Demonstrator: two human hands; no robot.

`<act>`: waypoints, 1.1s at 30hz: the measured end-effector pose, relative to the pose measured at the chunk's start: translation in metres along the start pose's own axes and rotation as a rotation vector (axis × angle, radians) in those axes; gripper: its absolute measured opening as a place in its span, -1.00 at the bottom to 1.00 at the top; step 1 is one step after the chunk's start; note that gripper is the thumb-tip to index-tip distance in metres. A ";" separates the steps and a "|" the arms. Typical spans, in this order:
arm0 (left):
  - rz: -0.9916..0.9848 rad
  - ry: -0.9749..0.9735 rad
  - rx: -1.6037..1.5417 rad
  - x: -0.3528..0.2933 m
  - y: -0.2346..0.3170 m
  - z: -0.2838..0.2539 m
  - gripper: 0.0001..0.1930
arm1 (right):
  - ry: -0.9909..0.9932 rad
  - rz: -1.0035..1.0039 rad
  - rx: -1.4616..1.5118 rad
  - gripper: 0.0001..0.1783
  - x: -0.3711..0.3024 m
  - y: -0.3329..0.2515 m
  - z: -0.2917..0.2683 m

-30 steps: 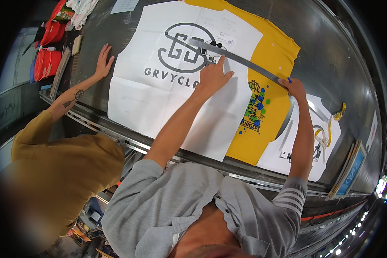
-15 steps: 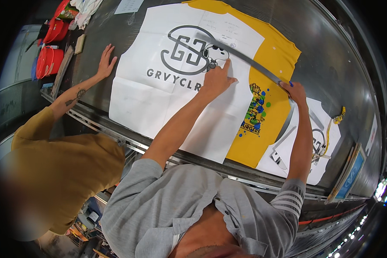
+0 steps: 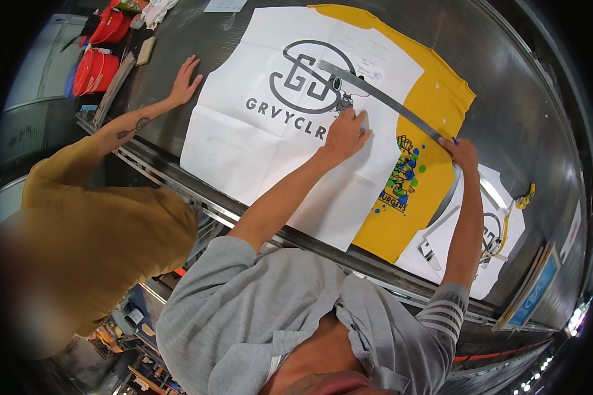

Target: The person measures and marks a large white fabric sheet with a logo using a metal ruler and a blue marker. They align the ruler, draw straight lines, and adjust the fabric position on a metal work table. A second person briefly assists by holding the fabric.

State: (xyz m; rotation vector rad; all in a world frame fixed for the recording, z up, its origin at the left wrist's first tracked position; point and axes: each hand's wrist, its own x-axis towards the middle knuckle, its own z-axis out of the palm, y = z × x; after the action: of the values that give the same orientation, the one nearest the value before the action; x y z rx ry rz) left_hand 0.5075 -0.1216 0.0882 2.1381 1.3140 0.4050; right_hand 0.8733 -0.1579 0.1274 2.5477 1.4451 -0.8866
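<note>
Ruler (image 3: 385,99), one: long, grey, flat; slanting over the white sheet (image 3: 270,158), far end within the printed ring emblem (image 3: 299,80), near end over the yellow garment piece (image 3: 438,89).

Right hand (image 3: 462,155): fingers pinching the ruler's near end, a small blue-tipped item (image 3: 456,141) jutting up beside them.

Left hand (image 3: 346,137): fingers parted and loosely bent, thumb held apart; just below the cartoon figure (image 3: 344,101), apart from the ruler. Whether it touches the sheet, I cannot tell.

White sheet: shirt-shaped, creased, overlapping the yellow garment piece, which bears a multicoloured print (image 3: 402,174).

Second white sheet (image 3: 491,273): smaller, to the right, partly hidden by the right forearm; yellow measuring tape (image 3: 525,196) trailing onto it.

Co-worker's hand (image 3: 186,84): fingers spread on the dark table (image 3: 507,118), left of the white sheet.

Red bucket (image 3: 95,72): far left.
</note>
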 end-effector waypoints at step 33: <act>-0.333 0.165 0.314 -0.109 -0.043 -0.039 -0.25 | 0.033 -0.069 -0.066 -0.37 -0.150 -0.001 0.069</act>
State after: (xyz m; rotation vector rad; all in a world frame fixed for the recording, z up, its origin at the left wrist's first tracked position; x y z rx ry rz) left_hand 0.4055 -0.1905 0.0965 2.1070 1.8980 0.2532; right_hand 0.7837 -0.2946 0.1485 2.4904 1.5538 -0.7953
